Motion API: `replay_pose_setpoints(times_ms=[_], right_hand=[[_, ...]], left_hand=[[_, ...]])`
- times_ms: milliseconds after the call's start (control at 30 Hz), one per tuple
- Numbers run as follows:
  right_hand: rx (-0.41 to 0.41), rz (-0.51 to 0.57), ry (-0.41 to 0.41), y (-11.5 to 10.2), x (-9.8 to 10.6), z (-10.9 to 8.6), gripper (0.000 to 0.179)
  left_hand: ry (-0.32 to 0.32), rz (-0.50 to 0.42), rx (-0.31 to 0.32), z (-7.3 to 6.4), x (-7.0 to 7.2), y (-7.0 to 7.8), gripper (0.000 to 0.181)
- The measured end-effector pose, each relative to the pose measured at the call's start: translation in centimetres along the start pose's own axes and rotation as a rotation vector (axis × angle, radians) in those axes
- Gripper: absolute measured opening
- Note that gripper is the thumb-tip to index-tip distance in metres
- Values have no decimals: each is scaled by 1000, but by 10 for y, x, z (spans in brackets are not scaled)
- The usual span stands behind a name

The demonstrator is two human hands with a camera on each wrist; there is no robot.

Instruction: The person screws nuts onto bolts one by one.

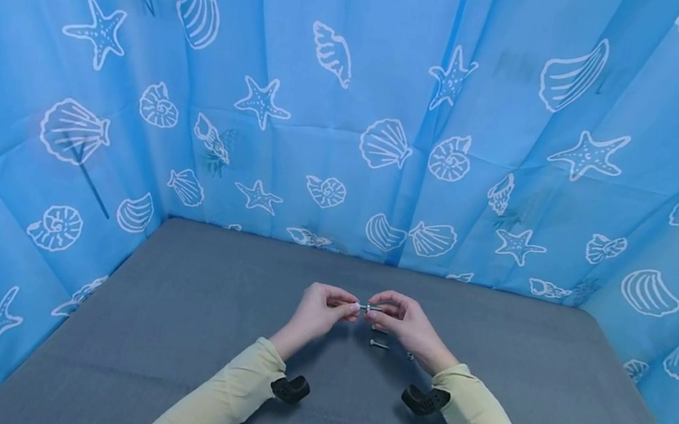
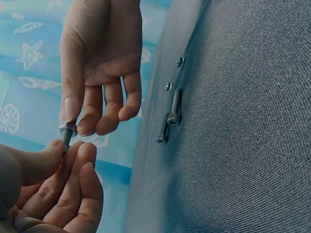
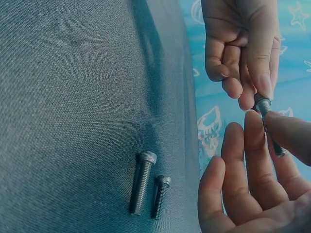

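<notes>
My left hand [image 1: 320, 311] pinches the head end of a metal bolt [image 3: 263, 105] between thumb and fingers. Opposite it, my right hand [image 1: 409, 327] pinches a nut [image 2: 68, 128] that sits around the bolt's threaded shank. In the right wrist view the shank's tip pokes out past the right thumb, and the right fingers largely hide the nut. Both hands hold the pair above the grey table. Beneath the right hand lie two socket-head bolts, a larger one [image 3: 142, 184] and a smaller one [image 3: 162, 196], side by side.
Two loose nuts, one [image 2: 180, 62] and another [image 2: 168, 86], lie near the bolts on the grey cloth-covered table [image 1: 198, 337]. A blue curtain [image 1: 355, 98] with white shell prints hangs behind and along the sides. Black devices [image 1: 291, 388] show at both cuffs.
</notes>
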State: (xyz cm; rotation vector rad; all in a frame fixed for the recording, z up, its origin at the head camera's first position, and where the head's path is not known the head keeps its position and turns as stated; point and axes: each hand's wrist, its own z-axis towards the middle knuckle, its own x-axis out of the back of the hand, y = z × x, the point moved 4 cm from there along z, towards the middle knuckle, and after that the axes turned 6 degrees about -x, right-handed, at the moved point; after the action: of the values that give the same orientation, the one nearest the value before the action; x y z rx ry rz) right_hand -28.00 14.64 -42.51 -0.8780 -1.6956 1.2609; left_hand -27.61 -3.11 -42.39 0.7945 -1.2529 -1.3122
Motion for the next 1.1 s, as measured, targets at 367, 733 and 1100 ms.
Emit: replay_pose_setpoints(times_ms=[367, 733, 1100], right_hand=[[1, 17, 4, 0, 1, 0, 39], [-24, -8, 5, 2, 0, 0, 38], [-30, -6, 8, -1, -1, -1, 37]], left_hand=[[6, -1, 5, 1, 0, 0, 16], [5, 8, 4, 1, -1, -1, 16], [-1, -6, 1, 2, -1, -1, 16]])
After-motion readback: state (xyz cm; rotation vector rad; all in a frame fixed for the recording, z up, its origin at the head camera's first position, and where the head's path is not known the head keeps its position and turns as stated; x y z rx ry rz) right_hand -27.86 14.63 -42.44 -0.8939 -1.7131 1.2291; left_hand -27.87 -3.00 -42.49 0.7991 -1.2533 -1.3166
